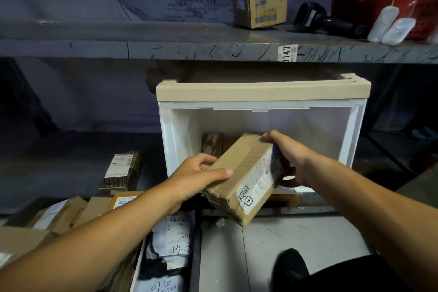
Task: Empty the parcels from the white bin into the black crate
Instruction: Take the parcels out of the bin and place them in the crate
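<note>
At centre frame, both hands grip a taped cardboard parcel (244, 176) in front of the white bin (262, 102): the left hand (196, 173) clasps its left end, the right hand (288, 157) its upper right edge. Tilted, the parcel hangs at the bin's open mouth. Another brown parcel (212, 144) lies inside the bin. At lower left, more parcels (176, 232) are heaped together.

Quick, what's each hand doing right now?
Left hand: grips the near left end of the cardboard parcel.
Right hand: grips the same parcel's far right end.
</note>
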`<action>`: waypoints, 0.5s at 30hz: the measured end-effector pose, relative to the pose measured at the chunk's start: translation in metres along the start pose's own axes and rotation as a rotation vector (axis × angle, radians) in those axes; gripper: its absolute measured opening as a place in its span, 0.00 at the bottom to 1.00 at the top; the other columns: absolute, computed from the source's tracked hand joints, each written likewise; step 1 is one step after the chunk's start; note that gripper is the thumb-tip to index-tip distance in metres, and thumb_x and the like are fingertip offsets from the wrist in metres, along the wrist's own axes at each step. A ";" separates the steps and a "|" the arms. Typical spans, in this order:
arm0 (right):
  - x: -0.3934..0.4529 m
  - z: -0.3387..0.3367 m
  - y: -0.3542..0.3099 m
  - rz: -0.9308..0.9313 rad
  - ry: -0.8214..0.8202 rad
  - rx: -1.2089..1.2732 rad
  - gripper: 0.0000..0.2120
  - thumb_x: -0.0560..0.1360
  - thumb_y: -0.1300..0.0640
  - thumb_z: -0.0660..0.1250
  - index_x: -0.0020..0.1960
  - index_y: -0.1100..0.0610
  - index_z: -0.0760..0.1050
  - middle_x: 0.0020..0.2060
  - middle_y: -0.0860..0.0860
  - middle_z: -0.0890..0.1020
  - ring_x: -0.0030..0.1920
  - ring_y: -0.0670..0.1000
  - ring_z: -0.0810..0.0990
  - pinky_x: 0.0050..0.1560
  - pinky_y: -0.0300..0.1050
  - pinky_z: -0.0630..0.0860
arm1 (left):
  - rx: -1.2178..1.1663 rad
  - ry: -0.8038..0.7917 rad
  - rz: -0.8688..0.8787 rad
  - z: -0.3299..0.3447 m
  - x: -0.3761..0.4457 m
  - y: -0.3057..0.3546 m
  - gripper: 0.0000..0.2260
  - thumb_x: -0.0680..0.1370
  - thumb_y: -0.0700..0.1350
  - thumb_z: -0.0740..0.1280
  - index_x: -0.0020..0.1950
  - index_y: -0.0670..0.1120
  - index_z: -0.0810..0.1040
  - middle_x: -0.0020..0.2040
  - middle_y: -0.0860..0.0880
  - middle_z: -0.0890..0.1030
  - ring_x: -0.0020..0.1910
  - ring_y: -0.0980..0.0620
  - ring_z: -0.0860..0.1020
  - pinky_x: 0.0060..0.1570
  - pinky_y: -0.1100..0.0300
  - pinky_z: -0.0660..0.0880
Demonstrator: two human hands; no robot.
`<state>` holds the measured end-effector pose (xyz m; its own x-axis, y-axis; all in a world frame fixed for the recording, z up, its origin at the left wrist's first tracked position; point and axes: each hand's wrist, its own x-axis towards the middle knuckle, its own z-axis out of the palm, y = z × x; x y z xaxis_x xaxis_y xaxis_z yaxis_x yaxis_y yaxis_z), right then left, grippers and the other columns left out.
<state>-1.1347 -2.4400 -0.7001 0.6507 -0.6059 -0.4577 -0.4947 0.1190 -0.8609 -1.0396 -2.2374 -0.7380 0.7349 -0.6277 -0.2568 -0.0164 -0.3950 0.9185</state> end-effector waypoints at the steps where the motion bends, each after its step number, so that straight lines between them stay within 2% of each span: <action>1: 0.001 0.002 0.000 0.019 0.008 -0.019 0.17 0.74 0.42 0.68 0.43 0.56 0.74 0.29 0.54 0.80 0.35 0.55 0.80 0.36 0.46 0.75 | 0.022 -0.047 0.017 0.003 -0.002 0.003 0.26 0.71 0.56 0.77 0.66 0.53 0.74 0.53 0.53 0.84 0.46 0.59 0.84 0.42 0.68 0.75; 3: 0.002 0.008 0.000 0.047 0.016 -0.038 0.19 0.74 0.39 0.68 0.45 0.55 0.76 0.33 0.55 0.81 0.37 0.56 0.81 0.38 0.46 0.75 | 0.045 -0.168 0.025 0.009 -0.006 0.008 0.32 0.68 0.58 0.77 0.68 0.56 0.69 0.54 0.55 0.84 0.47 0.61 0.85 0.44 0.68 0.77; 5: 0.002 0.012 -0.001 0.049 0.022 -0.052 0.22 0.74 0.35 0.67 0.46 0.55 0.76 0.39 0.55 0.82 0.40 0.56 0.81 0.39 0.46 0.74 | 0.048 -0.250 0.021 0.014 -0.006 0.010 0.38 0.65 0.57 0.79 0.72 0.58 0.66 0.56 0.56 0.84 0.50 0.59 0.85 0.50 0.64 0.79; 8: 0.000 0.015 0.000 0.001 0.008 -0.041 0.27 0.73 0.30 0.66 0.49 0.55 0.78 0.43 0.55 0.83 0.43 0.55 0.81 0.39 0.46 0.73 | 0.003 -0.225 0.001 0.015 -0.002 0.004 0.46 0.64 0.54 0.83 0.77 0.57 0.63 0.58 0.54 0.84 0.51 0.55 0.85 0.55 0.55 0.80; 12: 0.000 0.013 -0.001 -0.089 -0.045 0.036 0.27 0.74 0.30 0.66 0.55 0.53 0.80 0.48 0.53 0.84 0.47 0.54 0.82 0.40 0.47 0.76 | -0.065 -0.136 -0.034 0.012 0.001 -0.003 0.46 0.65 0.56 0.79 0.78 0.58 0.60 0.54 0.52 0.86 0.49 0.53 0.86 0.58 0.52 0.80; 15: 0.004 0.012 0.001 -0.134 -0.113 0.043 0.21 0.76 0.37 0.67 0.57 0.53 0.81 0.49 0.54 0.85 0.49 0.56 0.83 0.51 0.53 0.80 | -0.149 -0.103 -0.038 0.009 0.003 -0.007 0.45 0.64 0.58 0.75 0.77 0.60 0.59 0.53 0.52 0.86 0.53 0.51 0.85 0.60 0.51 0.78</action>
<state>-1.1254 -2.4330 -0.7053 0.7711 -0.5265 -0.3580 -0.3754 0.0782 -0.9235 -1.0433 -2.2428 -0.7480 0.6595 -0.6825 -0.3150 0.1168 -0.3209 0.9399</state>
